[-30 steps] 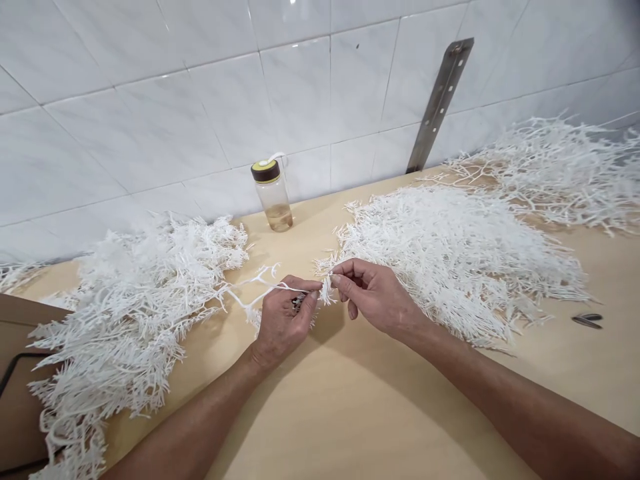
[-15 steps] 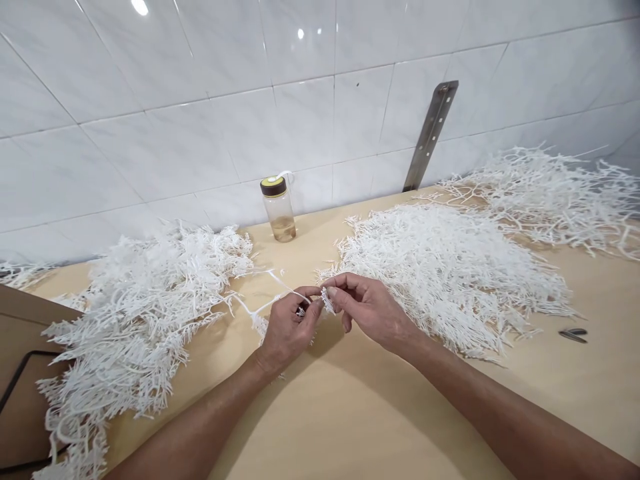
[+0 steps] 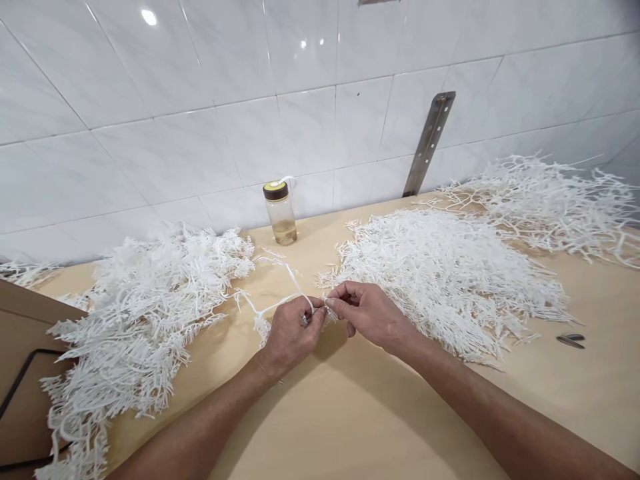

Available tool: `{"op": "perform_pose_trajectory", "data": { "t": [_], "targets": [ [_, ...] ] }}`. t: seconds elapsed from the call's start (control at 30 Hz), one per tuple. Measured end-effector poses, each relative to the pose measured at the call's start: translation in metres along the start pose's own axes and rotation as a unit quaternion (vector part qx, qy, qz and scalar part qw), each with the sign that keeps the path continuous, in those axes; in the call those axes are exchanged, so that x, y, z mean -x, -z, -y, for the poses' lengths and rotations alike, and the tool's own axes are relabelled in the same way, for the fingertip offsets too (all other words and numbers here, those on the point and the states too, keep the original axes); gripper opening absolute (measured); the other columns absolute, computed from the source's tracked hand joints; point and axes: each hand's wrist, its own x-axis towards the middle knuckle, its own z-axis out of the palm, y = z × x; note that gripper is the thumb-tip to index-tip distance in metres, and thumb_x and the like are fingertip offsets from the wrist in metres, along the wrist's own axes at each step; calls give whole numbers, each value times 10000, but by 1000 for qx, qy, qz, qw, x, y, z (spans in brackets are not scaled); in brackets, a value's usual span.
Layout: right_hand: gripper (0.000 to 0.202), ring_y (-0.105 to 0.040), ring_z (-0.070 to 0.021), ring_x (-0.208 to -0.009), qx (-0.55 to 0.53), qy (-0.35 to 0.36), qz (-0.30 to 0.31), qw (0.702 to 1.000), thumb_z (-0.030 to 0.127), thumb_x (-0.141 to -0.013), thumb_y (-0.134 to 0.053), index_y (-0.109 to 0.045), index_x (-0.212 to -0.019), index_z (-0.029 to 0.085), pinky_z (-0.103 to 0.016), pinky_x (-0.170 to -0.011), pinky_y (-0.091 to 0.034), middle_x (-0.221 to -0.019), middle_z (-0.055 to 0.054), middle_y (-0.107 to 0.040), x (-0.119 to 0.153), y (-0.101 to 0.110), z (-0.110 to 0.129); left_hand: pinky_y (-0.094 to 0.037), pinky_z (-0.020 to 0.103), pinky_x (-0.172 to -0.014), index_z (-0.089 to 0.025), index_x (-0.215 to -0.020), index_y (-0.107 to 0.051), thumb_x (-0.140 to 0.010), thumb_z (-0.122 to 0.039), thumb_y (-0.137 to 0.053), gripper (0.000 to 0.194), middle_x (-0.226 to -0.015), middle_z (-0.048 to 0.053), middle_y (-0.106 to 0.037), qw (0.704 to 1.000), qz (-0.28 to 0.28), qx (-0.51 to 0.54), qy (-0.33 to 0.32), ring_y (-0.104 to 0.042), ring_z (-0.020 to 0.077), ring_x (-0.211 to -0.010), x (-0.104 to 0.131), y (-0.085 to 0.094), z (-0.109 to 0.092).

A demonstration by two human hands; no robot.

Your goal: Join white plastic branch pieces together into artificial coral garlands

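Note:
My left hand [image 3: 294,328] is closed around a white branching plastic sprig [image 3: 295,283], whose thin stems reach out to the left and up over the table. Close beside it, my right hand [image 3: 367,312] pinches the sprig's small feathery tip between thumb and forefinger. The fingertips of both hands nearly meet there. Most of the part inside my left fist is hidden. To the right of my right hand spreads a heap of short white sprig pieces [image 3: 450,280]. Left of my left hand lies a tangled pile of white branched sprigs [image 3: 150,320].
A clear bottle [image 3: 281,213] with a dark and yellow lid stands near the tiled wall. A metal bracket [image 3: 429,143] leans there too. Bare white stems [image 3: 555,207] are heaped at the far right, a small dark tool [image 3: 571,341] in front. A cardboard box [image 3: 30,373] sits left.
My right fingertips have moved in closer to my left ones at the sprig's tip. The sprig's loose stems have swung slightly upward. The whole view has shifted a little.

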Motion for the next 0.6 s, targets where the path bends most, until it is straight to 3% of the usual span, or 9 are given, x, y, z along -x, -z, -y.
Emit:
{"op": "perform_pose_trajectory", "data": {
  "t": [0.27, 0.47, 0.6],
  "targets": [
    [193, -521, -96, -462, 85, 49, 43, 994, 371, -896, -534, -577, -811, 203, -247, -462, -412, -714, 25, -575, 1, 16, 2, -373, 230, -566, -179, -733, -640, -844, -267, -538, 174, -625, -21, -591, 996, 49, 65, 37, -475, 114, -571, 0, 3, -4],
    [170, -506, -144, -630, 218, 123, 25, 968, 291, -928, -480, -567, -808, 207, -275, -570, -370, -713, -1, -592, 4, 26, 11, -342, 231, -585, -173, -747, -571, -883, -302, -499, 202, -657, -22, -520, 982, 129, 131, 49, -431, 109, -609, -1, 8, -6],
    [159, -510, -144, -638, 229, 158, 23, 960, 263, -929, -476, -574, -815, 210, -280, -586, -379, -725, -4, -609, 3, 27, 7, -355, 236, -613, -173, -770, -571, -893, -296, -499, 188, -694, -16, -536, 978, 148, 143, 42, -451, 117, -646, -1, 7, -2]
  ]
}}
